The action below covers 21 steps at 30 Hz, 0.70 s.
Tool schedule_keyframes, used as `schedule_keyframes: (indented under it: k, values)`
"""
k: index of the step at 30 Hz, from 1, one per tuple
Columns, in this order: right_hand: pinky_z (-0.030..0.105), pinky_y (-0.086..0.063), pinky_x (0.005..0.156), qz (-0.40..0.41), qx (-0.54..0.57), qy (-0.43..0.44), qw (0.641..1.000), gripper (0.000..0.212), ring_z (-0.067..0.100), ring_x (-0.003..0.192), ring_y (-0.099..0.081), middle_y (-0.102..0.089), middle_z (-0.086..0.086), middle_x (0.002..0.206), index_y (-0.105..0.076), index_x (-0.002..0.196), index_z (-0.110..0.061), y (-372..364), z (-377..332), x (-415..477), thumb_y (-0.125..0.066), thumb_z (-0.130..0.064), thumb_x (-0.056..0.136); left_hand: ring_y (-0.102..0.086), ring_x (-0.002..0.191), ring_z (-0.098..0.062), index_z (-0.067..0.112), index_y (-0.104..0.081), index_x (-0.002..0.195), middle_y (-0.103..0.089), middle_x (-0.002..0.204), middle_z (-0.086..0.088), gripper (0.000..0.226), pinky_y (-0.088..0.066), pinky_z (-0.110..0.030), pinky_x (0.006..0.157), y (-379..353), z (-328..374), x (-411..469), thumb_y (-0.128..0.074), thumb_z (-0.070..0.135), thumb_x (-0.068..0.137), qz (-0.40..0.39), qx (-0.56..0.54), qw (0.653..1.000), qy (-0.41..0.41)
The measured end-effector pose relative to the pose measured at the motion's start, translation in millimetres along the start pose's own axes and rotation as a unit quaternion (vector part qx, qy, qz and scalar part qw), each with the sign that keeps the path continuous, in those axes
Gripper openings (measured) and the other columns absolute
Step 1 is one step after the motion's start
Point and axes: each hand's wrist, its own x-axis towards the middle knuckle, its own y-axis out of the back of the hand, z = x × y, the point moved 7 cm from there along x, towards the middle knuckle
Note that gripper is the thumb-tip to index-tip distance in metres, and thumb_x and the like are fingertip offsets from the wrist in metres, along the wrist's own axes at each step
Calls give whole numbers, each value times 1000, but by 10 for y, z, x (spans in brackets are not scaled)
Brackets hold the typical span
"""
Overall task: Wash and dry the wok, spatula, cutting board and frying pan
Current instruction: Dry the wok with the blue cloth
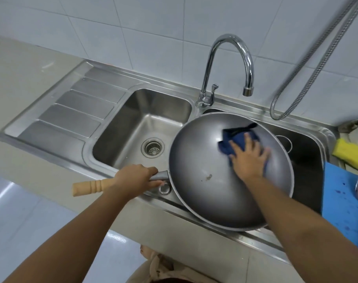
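Ribbed steel sink [131,113], round grey wok [202,158]

A kitchen: steel sink [121,111] with faucet [231,58], tiled wall [153,27].

A person stands at a steel double sink [117,127] set in a beige desk [21,78], seen from above. The left hand [136,177], lower centre, grips the handle of a large grey wok [210,193] where the metal neck meets the pale wooden grip. The wok is held over the right basin, right of centre. The right hand [249,158], fingers spread, presses a dark blue cloth [237,137] against the wok's surface. A curved chrome tap [229,64] rises behind, with a metal hose [316,64] at upper right. A yellow sponge [349,154] and a blue flat sheet [341,201] lie at the right edge.
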Motion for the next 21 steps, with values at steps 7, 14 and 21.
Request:
schedule_keyframes:
  k: [7,14,21]
  values:
    - [52,-29,110,-68,130,-116,982,56,39,138,-23,-1,9,163,-34,147,-44,-73,-605,-269,-50,-49,94,-61,89,-26,23,-55,106,-64,94,-5,51,-34,-32,63,61,76,85,-38,69,91,-14,31,999,-11]
    - [36,-27,113,27,312,165,935,53,32,137,-27,-10,10,162,-46,144,-29,264,-1553,-274,-62,-32,93,-62,90,-24,24,-54,112,-61,91,-1,53,-35,-31,61,73,106,116,-36,69,91,-29,52,998,-10]
    - [58,-25,109,-28,248,-224,942,63,45,137,-23,7,13,163,-15,153,-41,77,-770,486,-45,-42,99,-63,91,-27,20,-53,113,-65,97,-6,51,-37,-33,63,38,160,111,-36,64,95,-15,61,998,-19]
